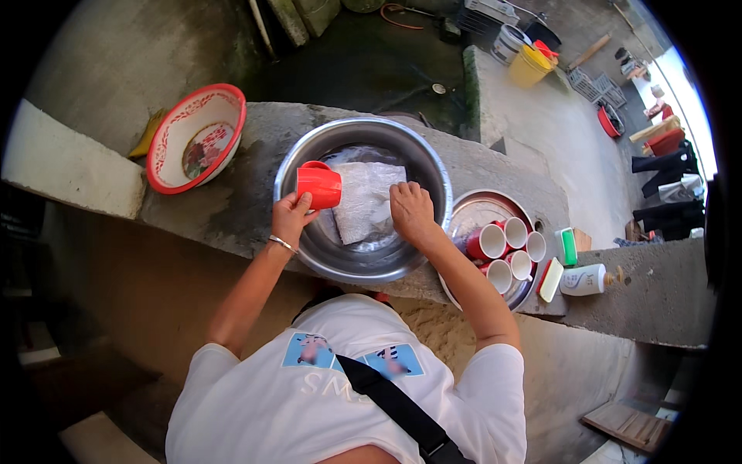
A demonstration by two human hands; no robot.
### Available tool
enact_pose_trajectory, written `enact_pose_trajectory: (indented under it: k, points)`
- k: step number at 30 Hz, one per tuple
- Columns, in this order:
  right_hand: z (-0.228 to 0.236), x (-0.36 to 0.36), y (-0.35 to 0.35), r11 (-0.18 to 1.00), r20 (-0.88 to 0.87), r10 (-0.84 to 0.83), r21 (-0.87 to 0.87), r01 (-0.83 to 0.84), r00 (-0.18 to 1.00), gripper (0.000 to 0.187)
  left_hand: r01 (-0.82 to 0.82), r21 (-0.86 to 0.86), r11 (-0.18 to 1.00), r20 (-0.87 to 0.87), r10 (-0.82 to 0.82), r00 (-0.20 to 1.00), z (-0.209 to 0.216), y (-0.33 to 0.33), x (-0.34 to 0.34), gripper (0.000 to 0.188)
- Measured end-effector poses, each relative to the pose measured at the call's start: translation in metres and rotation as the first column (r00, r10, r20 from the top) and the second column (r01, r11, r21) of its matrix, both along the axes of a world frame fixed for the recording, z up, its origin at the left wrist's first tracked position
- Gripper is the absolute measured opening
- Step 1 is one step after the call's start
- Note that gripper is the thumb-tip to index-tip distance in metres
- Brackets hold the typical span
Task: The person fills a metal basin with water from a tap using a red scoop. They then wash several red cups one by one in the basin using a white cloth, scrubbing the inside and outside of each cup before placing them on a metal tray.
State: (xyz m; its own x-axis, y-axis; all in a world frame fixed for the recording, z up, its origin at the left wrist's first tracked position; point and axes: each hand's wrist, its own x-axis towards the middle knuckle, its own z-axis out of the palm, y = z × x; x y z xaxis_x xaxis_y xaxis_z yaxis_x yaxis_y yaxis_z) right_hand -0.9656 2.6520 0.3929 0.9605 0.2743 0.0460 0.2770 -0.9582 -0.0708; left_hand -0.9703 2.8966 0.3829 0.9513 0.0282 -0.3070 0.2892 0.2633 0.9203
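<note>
The steel basin (317,249) is sitting on a concrete tabletop (267,131), its near rim lying close to the tabletop's near edge. Over the basin's left part, the left hand (292,220) is grasping a red mug (321,187). Over the basin's right part, the right hand (412,209) is curling its fingers beside a pale cloth (359,201) lying inside; whether it is gripping anything is hard to tell. Just right of the basin, a round tray (475,207) holding red-and-white mugs (519,264) is leaving little room, and the right forearm is crossing above that side. Left of the basin, a strip of damp-looking concrete is separating it from a red-rimmed bowl (171,143). Farther right of the basin, a white bottle (583,280) is lying on its side. Well beyond the basin, a yellow bucket (529,68) is standing.
</note>
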Motion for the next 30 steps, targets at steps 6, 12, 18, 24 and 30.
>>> enact_pose_trajectory:
  k: [6,12,18,24,30]
  points:
    - [-0.046,0.02,0.061,0.984,-0.281,-0.144,0.06,0.167,0.949,0.08,-0.001,-0.046,0.999,-0.001,0.001,1.0,-0.004,0.011,-0.007,0.022]
    - [-0.092,0.044,0.053,0.998,-0.234,0.05,-0.034,-0.06,0.971,0.072,0.057,-0.066,0.996,0.026,-0.055,0.998,-0.007,0.005,0.003,0.025]
    - [-0.14,0.052,0.027,0.959,-0.103,0.278,-0.022,-0.281,0.955,0.041,0.061,-0.054,0.997,-0.025,-0.063,0.998,-0.021,-0.001,0.009,0.024]
    - [-0.062,0.058,0.018,-0.288,-0.541,0.236,0.755,0.59,0.807,0.027,0.045,0.026,0.999,-0.129,-0.041,0.991,-0.028,-0.008,0.017,0.023]
    - [-0.003,-0.003,0.074,0.613,-0.067,0.053,0.79,0.02,0.996,0.041,0.118,0.036,0.992,-0.129,-0.112,0.985,-0.037,-0.039,0.016,0.019]
